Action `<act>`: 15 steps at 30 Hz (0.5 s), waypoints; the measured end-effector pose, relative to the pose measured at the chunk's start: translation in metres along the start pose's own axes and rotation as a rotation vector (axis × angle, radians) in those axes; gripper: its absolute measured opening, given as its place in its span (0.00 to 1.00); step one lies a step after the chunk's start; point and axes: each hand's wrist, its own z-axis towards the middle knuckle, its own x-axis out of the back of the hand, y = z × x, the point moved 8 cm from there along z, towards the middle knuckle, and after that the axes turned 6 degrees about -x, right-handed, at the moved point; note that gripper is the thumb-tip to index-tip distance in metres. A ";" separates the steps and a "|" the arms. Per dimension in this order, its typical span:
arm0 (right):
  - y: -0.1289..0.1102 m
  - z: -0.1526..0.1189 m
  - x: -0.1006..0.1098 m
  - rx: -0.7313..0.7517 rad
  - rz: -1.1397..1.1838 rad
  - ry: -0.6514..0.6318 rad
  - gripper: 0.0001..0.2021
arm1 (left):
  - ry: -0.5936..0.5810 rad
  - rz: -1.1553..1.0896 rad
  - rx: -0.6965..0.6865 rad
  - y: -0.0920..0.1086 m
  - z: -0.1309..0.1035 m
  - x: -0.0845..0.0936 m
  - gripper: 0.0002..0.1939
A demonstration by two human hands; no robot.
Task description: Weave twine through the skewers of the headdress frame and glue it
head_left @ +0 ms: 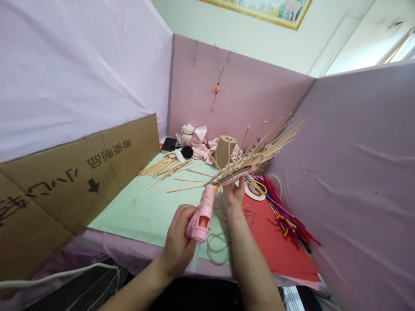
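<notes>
My left hand is wrapped round the handle of a pink glue gun, whose nozzle points up and away from me. The nozzle is at the left edge of a round base with many thin wooden sticks fanning out from it. My right hand holds this base from below, its fingers partly hidden behind it. A clear glue stick protrudes from the back of the gun. Loose twine lies in loops between my forearms.
Loose wooden sticks lie at the back left. A twine cone, pink cloth and a white jar stand behind. Red paper, yellow-handled scissors and pipe cleaners are at the right; cardboard walls the left.
</notes>
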 end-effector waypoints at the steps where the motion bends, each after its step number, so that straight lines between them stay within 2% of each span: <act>1: 0.000 0.000 0.000 0.000 -0.002 -0.002 0.12 | -0.004 0.000 -0.019 -0.001 0.000 -0.001 0.16; 4: 0.003 0.003 0.003 0.004 -0.012 -0.004 0.11 | -0.031 -0.010 -0.061 -0.003 0.001 -0.008 0.16; 10: 0.009 0.009 0.018 -0.031 -0.082 -0.004 0.10 | -0.046 -0.051 0.060 -0.022 0.017 -0.028 0.10; 15: 0.011 0.009 0.020 -0.025 -0.114 -0.046 0.07 | -0.070 -0.162 0.082 -0.038 0.039 -0.047 0.12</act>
